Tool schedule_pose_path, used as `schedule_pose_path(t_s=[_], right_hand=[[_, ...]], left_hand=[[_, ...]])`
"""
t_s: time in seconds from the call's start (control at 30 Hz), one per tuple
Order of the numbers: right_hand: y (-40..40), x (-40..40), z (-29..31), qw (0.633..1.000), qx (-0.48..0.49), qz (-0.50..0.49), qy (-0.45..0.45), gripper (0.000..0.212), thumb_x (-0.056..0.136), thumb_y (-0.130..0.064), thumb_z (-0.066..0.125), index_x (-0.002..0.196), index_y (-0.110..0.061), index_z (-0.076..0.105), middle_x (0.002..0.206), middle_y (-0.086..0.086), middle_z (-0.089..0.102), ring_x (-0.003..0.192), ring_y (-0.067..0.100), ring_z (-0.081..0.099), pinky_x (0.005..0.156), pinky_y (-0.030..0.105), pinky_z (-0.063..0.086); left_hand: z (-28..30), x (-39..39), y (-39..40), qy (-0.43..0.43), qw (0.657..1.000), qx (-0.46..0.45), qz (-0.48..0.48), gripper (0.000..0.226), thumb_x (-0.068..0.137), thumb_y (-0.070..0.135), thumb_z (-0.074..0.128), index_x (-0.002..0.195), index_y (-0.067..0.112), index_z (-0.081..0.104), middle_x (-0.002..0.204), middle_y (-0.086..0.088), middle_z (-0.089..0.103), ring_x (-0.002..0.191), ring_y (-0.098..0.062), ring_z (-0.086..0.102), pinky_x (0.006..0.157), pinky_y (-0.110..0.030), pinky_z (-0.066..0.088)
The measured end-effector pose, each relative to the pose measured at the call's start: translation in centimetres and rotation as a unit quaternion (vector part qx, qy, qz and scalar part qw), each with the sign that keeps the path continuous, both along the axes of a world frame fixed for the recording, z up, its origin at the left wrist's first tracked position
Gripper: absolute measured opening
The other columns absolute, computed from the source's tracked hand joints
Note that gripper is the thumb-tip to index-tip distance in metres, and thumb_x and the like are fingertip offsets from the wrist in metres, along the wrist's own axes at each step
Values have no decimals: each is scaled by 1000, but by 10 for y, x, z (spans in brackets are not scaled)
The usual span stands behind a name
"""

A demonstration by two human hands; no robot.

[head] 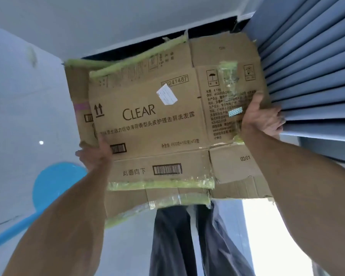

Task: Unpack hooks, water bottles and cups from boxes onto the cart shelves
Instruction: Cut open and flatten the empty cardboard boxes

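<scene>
A flattened brown cardboard box (157,124), printed CLEAR and edged with torn yellow-green tape, fills the middle of the head view. I hold it up in front of me at both sides. My left hand (96,154) grips its lower left edge, thumb on the printed face. My right hand (264,116) grips its right edge, thumb on the face and fingers curled behind. No hooks, bottles, cups or cart are in view.
Pleated blue-grey curtains (311,62) hang close on the right, touching my right hand. A grey wall (88,18) with a dark gap lies beyond the box. The pale floor carries a blue circle (56,184) and line at left. My dark trousers (187,242) show below.
</scene>
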State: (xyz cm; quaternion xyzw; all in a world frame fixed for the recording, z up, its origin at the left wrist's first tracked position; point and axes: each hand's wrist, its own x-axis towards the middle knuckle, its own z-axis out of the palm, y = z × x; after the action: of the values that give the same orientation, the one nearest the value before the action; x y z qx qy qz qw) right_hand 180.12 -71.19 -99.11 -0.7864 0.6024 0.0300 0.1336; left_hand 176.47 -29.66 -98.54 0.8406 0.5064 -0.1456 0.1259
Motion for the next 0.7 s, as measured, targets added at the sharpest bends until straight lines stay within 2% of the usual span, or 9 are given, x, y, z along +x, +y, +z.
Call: schedule_pose_path(t_s=[0.07,0.13,0.2,0.27,0.37,0.47,0.57,0.63,0.7], right_hand=[[15,-3,-1,997,-14,77,3,84,86,-68,12,146,-16,42,143,22,45,134,35,38,111,51,24],[40,-8,1,976,-11,218,9,70,94,-58,16,151,-20,31,153,23,33,142,37,28,115,55,20],[69,-20,-1,931,49,361,39,68,96,-55,25,155,-22,22,159,22,23,147,38,20,117,57,16],[91,-31,-10,875,129,453,116,75,94,-58,38,157,-26,11,162,19,12,149,39,13,117,58,11],[110,-48,-31,819,190,494,222,91,87,-60,56,156,-31,5,163,20,-5,150,40,4,118,57,13],[118,-64,-50,794,201,502,279,100,83,-54,68,156,-30,3,161,23,-11,150,41,2,118,54,17],[122,-60,-77,791,192,510,277,103,78,-52,74,154,-29,8,160,25,-9,149,42,6,115,52,25],[122,-63,-98,779,198,525,279,104,76,-50,76,153,-28,9,160,25,-6,147,42,10,114,52,30],[123,-70,-110,770,202,536,280,105,75,-49,76,152,-27,9,159,26,-7,147,41,9,113,51,32]], left_hand=[[-2,1,-21,-10,995,-44,-85,75,90,58,51,145,10,35,136,-23,41,123,-44,48,100,-52,42],[-7,0,-49,5,984,-74,-161,72,86,51,55,147,17,36,142,-19,38,127,-41,46,103,-51,43],[-14,-11,-78,29,970,-96,-220,75,85,48,58,150,21,32,150,-19,32,132,-39,43,102,-50,45],[-23,-21,-101,53,955,-115,-268,79,87,46,59,154,22,25,156,-19,23,138,-38,36,103,-48,44],[-38,-33,-122,85,930,-130,-333,82,88,41,61,155,26,16,161,-18,10,146,-36,23,105,-48,43],[-54,-37,-128,113,923,-139,-340,86,86,35,65,154,26,13,162,-18,6,146,-38,19,106,-51,42],[-77,-27,-131,107,933,-132,-316,81,85,31,66,151,25,20,158,-16,16,141,-38,28,100,-51,47],[-97,-22,-131,108,951,-132,-256,72,85,31,64,147,27,27,154,-15,24,134,-38,35,94,-46,49],[-111,-29,-132,117,956,-144,-229,75,86,30,63,149,31,23,157,-15,18,138,-39,30,93,-43,46]])
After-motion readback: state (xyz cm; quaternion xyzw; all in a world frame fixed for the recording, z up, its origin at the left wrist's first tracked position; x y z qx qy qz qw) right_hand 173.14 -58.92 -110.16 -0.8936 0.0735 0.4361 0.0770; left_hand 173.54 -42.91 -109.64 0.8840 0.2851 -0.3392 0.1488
